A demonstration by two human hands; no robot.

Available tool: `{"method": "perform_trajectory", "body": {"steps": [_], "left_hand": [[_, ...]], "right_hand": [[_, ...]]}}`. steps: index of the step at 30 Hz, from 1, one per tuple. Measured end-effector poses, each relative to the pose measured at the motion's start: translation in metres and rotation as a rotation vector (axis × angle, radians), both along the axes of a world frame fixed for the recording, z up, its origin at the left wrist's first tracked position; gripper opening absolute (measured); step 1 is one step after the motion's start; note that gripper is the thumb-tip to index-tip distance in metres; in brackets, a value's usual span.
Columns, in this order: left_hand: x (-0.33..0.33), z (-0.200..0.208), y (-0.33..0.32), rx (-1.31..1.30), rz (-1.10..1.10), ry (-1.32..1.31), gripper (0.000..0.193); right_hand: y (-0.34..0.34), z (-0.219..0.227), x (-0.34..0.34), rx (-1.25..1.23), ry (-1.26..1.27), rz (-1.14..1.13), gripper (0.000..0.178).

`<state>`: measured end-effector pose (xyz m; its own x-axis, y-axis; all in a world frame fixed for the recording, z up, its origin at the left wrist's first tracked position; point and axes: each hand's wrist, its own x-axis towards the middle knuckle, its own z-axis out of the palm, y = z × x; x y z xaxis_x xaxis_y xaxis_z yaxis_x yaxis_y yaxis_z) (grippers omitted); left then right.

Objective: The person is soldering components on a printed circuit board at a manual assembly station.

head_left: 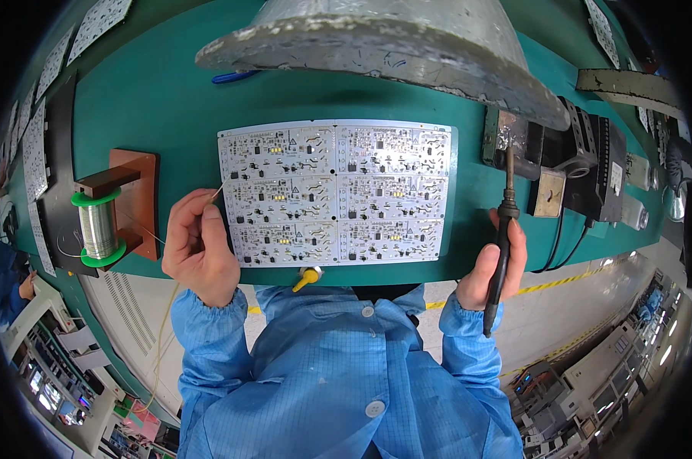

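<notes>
A white panel of circuit boards [335,191] lies flat on the green bench mat, in two columns of boards dotted with small parts. At its left edge, my left hand [200,249] is closed in a pinch on a thin solder wire [222,186]. That wire seems to trail back to a solder spool [99,231] with green flanges on a brown stand. To the right of the panel my right hand [497,256] grips a black soldering iron [503,249]. Its tip points away from me, at a small metal tray [506,131] with a grey, shiny surface.
A large grey metal fume hood [392,46] hangs over the far side. Black station boxes [602,168], a small pad holder [549,193] and cables stand at right. A yellow clip [307,278] sits at the near edge. More circuit panels [36,149] line the left.
</notes>
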<state>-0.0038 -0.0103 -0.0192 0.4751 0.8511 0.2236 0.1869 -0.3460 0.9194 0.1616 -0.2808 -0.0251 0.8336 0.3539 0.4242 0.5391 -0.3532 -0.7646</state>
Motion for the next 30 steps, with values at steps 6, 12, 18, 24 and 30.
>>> {"method": "perform_trajectory", "body": {"steps": [6,12,18,24,30], "left_hand": [[0.0028,-0.0004,-0.0006,-0.038,0.029,-0.051,0.010],[0.0033,-0.0012,-0.0009,-0.072,0.046,-0.061,0.010],[0.0020,0.0008,-0.0020,-0.114,0.015,-0.105,0.008],[0.0031,-0.0006,-0.0042,-0.098,0.098,-0.110,0.007],[0.0008,-0.0018,-0.0038,-0.062,0.108,-0.106,0.010]], "right_hand": [[0.0005,0.0005,-0.0007,0.007,0.002,0.001,0.044],[0.0006,0.0009,-0.0005,0.007,0.015,0.000,0.043],[0.0033,0.0009,-0.0013,0.052,0.040,-0.004,0.042],[0.0048,0.0004,-0.0016,0.071,0.042,-0.006,0.042],[0.0044,0.0000,-0.0020,0.069,0.030,-0.011,0.041]]}}
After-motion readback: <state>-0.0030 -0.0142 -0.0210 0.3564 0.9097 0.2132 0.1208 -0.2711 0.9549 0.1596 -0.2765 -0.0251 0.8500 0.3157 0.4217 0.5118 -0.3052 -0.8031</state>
